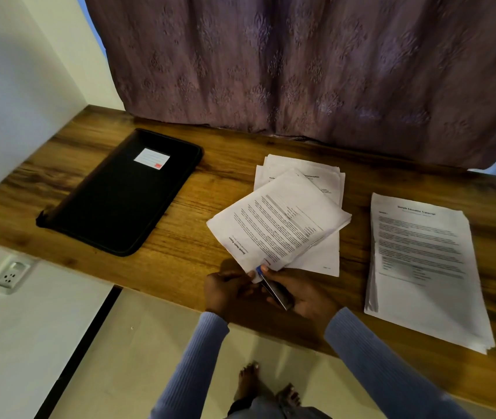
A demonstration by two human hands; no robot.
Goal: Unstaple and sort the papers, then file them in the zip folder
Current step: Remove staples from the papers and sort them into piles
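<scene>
Standing barefoot at a wood-grain table (95,152) running wall to wall, with a mauve patterned curtain (301,62) hanging behind its far edge and brushing the tabletop, a pale wall (14,86) closing the left side, a white wall socket (9,275) sitting below the table's left end, and light floor tiles (138,343) showing underneath. Lying flat on the left part of the table, one black zip folder (120,195), closed, carrying one white label (152,158) with a small red mark. Resting in the middle of the table, one loose pile of papers (304,176), its sheets fanned unevenly; exact sheet count not readable. Lying well apart on the right, one neater stack of printed papers (422,267), title line uppermost. Being held tilted over the middle pile, one stapled set of papers (277,225), its near corner down at the table's front edge. Pinching that corner, the left hand (225,290), fingers curled on the paper. Gripping one dark metal staple remover (275,290) with a blue tip, the right hand (301,293), the tool's tip touching the same corner. Showing two hands, two blue ribbed sleeves (201,358) and two bare feet (248,381) on the floor below.
</scene>
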